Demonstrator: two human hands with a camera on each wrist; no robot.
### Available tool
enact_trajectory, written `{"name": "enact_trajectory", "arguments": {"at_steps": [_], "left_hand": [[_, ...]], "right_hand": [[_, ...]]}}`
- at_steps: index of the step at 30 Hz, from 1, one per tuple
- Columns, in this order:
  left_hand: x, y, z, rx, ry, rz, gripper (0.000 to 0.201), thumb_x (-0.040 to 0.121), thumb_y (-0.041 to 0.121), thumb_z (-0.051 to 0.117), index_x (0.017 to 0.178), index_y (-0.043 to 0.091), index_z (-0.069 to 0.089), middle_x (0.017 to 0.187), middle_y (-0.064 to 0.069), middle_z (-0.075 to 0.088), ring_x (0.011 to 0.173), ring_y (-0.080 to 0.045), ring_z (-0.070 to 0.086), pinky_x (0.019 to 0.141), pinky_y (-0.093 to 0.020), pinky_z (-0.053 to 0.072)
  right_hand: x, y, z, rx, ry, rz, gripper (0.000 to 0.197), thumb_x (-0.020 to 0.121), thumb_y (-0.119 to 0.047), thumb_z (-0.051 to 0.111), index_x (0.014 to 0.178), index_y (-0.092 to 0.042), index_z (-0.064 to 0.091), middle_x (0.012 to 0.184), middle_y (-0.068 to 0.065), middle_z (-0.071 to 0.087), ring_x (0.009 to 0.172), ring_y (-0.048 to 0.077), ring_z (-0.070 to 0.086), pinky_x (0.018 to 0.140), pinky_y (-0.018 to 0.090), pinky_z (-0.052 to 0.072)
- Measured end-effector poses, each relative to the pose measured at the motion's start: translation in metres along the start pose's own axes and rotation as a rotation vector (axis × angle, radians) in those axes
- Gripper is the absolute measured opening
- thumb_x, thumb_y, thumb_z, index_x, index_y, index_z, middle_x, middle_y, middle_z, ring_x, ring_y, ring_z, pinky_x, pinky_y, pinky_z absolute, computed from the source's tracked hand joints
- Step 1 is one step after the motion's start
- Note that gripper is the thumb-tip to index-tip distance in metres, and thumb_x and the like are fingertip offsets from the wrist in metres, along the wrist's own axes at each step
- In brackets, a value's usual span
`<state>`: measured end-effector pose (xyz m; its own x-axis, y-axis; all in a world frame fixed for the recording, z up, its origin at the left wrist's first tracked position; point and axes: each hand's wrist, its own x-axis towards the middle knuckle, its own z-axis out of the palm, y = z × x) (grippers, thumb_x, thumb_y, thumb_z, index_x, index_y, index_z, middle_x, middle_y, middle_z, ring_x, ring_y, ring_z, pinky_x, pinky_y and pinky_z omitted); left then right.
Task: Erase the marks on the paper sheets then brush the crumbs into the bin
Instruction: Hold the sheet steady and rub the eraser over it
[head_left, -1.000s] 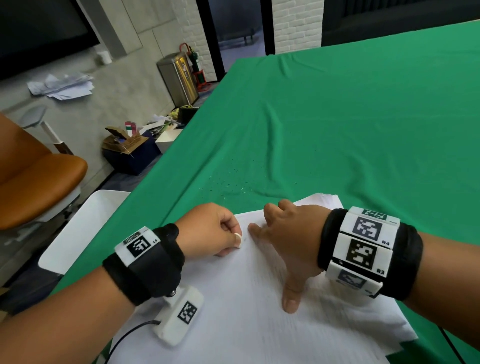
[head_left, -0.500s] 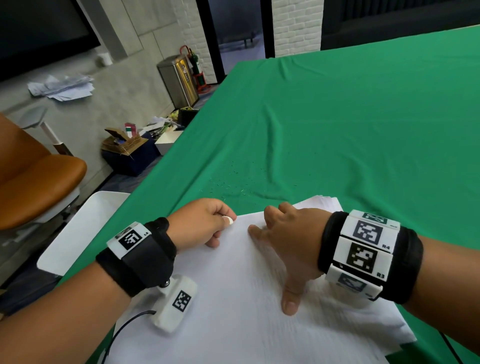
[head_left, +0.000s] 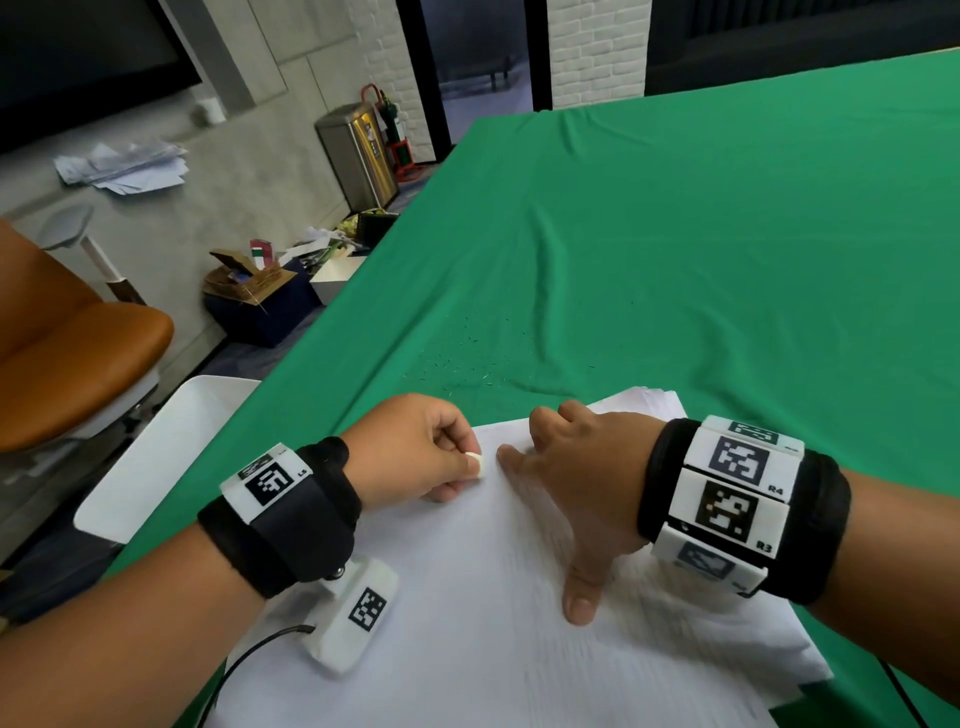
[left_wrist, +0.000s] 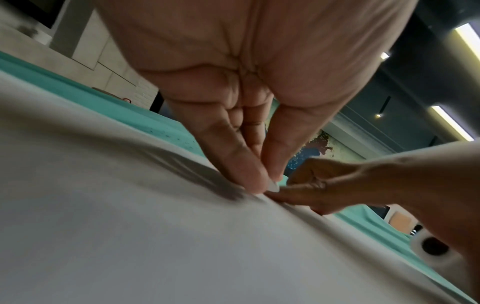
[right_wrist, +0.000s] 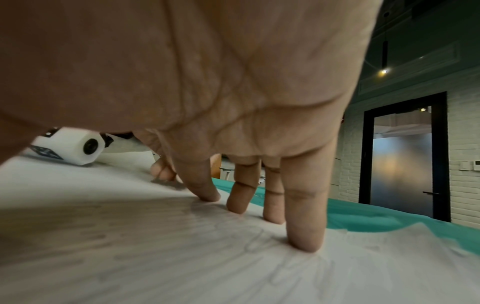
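While my left hand (head_left: 415, 447) pinches the eraser (head_left: 475, 463) on the paper stack's (head_left: 498, 597) far edge, my right hand (head_left: 576, 467) flat, fingers spread on the stack, crumbs (head_left: 467, 364) just beyond it on green cloth (head_left: 675, 234)

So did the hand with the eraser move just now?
Yes. The left hand slid back and forth: away from the right hand's index fingertip, then back toward it, rubbing the eraser on the paper.

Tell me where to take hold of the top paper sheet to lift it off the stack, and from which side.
Probably the near right corner of the top paper sheet, coming from the right edge. There the stack fans out, so an edge can be pinched. The far edge is taken: the left hand pinches the eraser there, and the right hand presses the sheet flat.
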<state>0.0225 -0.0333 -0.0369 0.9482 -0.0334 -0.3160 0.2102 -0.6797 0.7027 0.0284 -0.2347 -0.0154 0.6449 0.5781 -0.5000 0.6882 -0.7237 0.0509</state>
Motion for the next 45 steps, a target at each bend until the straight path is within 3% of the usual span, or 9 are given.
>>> {"name": "enact_trajectory", "arguments": {"at_steps": [6, 11, 16, 21, 25, 28, 34, 40, 45], "left_hand": [[0.012, 0.009, -0.004, 0.11, 0.065, 0.009, 0.003, 0.087, 0.006, 0.077, 0.087, 0.006, 0.074, 0.076, -0.012, 0.076, 0.068, -0.025, 0.074, 0.077, -0.045, 0.064], [0.003, 0.009, 0.001, 0.067, -0.027, -0.009, 0.006, 0.085, 0.005, 0.08, 0.09, 0.003, 0.076, 0.069, -0.003, 0.075, 0.062, -0.011, 0.07, 0.068, -0.028, 0.063], [0.004, 0.011, 0.0, 0.095, 0.016, 0.02, 0.002, 0.086, 0.006, 0.079, 0.086, 0.007, 0.077, 0.076, -0.009, 0.077, 0.074, -0.026, 0.077, 0.078, -0.041, 0.065], [-0.013, 0.011, 0.005, 0.179, -0.174, 0.022, 0.003, 0.087, 0.006, 0.077, 0.084, 0.008, 0.077, 0.078, -0.011, 0.077, 0.077, -0.032, 0.076, 0.078, -0.039, 0.064], [0.002, 0.019, 0.005, 0.146, -0.034, -0.028, 0.004, 0.085, 0.007, 0.079, 0.082, 0.004, 0.076, 0.078, -0.015, 0.077, 0.074, -0.03, 0.076, 0.077, -0.044, 0.065], [0.006, 0.02, 0.008, 0.159, 0.063, -0.021, 0.008, 0.084, 0.011, 0.076, 0.08, 0.005, 0.075, 0.071, -0.013, 0.076, 0.074, -0.033, 0.076, 0.075, -0.045, 0.065], [-0.023, 0.014, 0.017, 0.192, -0.143, -0.02, 0.005, 0.083, 0.011, 0.077, 0.078, 0.01, 0.075, 0.072, -0.008, 0.076, 0.072, -0.026, 0.077, 0.073, -0.039, 0.065], [0.011, 0.023, 0.0, 0.089, 0.031, -0.044, 0.004, 0.084, 0.004, 0.078, 0.084, 0.002, 0.074, 0.081, -0.018, 0.076, 0.066, -0.02, 0.071, 0.076, -0.045, 0.065], [0.002, 0.016, 0.004, 0.179, -0.042, 0.026, 0.004, 0.085, 0.004, 0.075, 0.083, 0.006, 0.073, 0.074, -0.013, 0.076, 0.065, -0.023, 0.072, 0.074, -0.043, 0.065]], "right_hand": [[0.0, 0.0, 0.0, -0.007, -0.007, -0.002, 0.143, 0.046, -0.082, 0.084, 0.159, -0.029, 0.015, 0.131, 0.008, 0.034, 0.118, 0.031, 0.039, 0.096, 0.054, 0.052], [0.0, 0.0, -0.001, -0.006, -0.02, -0.001, 0.143, 0.047, -0.081, 0.085, 0.16, -0.03, 0.014, 0.132, 0.007, 0.033, 0.12, 0.031, 0.038, 0.095, 0.053, 0.052], [-0.001, -0.001, -0.002, -0.017, -0.021, -0.003, 0.144, 0.047, -0.082, 0.084, 0.16, -0.029, 0.013, 0.129, 0.008, 0.033, 0.116, 0.03, 0.038, 0.094, 0.052, 0.053], [-0.002, -0.004, -0.001, -0.025, -0.023, -0.013, 0.141, 0.047, -0.078, 0.086, 0.159, -0.03, 0.015, 0.128, 0.008, 0.033, 0.114, 0.03, 0.038, 0.094, 0.052, 0.053], [-0.002, -0.003, -0.001, -0.005, -0.01, 0.009, 0.142, 0.045, -0.081, 0.085, 0.157, -0.028, 0.017, 0.126, 0.007, 0.033, 0.107, 0.028, 0.034, 0.094, 0.053, 0.053], [-0.002, -0.003, -0.001, -0.009, -0.009, 0.012, 0.143, 0.045, -0.081, 0.085, 0.158, -0.028, 0.015, 0.128, 0.006, 0.033, 0.115, 0.03, 0.037, 0.094, 0.053, 0.053], [-0.001, -0.003, -0.002, -0.007, -0.024, 0.013, 0.142, 0.046, -0.08, 0.086, 0.158, -0.029, 0.016, 0.129, 0.006, 0.033, 0.117, 0.03, 0.037, 0.095, 0.053, 0.053], [-0.001, -0.002, -0.001, -0.005, -0.016, 0.005, 0.144, 0.046, -0.082, 0.084, 0.159, -0.029, 0.014, 0.132, 0.007, 0.033, 0.12, 0.031, 0.038, 0.096, 0.053, 0.052], [0.0, -0.002, -0.002, -0.007, -0.018, 0.008, 0.142, 0.045, -0.081, 0.085, 0.159, -0.029, 0.016, 0.131, 0.007, 0.033, 0.121, 0.032, 0.038, 0.095, 0.053, 0.053]]}}
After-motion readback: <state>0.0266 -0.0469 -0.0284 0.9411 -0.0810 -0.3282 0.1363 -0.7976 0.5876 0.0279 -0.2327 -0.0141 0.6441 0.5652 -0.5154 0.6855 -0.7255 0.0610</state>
